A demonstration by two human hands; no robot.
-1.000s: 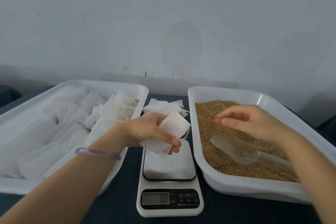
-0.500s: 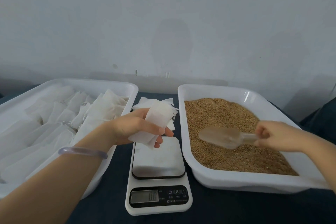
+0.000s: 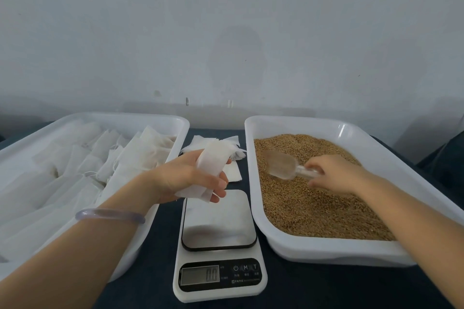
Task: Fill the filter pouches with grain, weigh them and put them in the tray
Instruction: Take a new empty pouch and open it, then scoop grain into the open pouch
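White pouches [image 3: 88, 165] already crowd the left tray [image 3: 120, 116], packed in rows from the near corner to the back, so a good share of the job looks done. Whether every one of them holds grain I cannot tell; a few near the back show a brownish tint.

One round is under way. The left hand [image 3: 185, 178] grips a pouch [image 3: 211, 165] over the far edge of the scale [image 3: 218, 221], fingers and thumb curled round it. It hangs flat and limp, so I judge it unfilled. The right hand [image 3: 336, 175] has its fingers wrapped on the handle of a clear scoop [image 3: 281, 164], whose bowl sits low in the grain [image 3: 313, 203] toward the far end of the right tray [image 3: 313, 251]. How much grain is in the bowl is hard to make out through the plastic.

The scale's plate is bare, and its display [image 3: 200, 275] seems to read zero, though the digits are blurred.

For this pouch everything is left: load the scoop, pour it in, weigh it, lay it in the left tray. A stack [image 3: 218, 143] of loose pouches behind the scale, between the two trays, suggests several more rounds after that.
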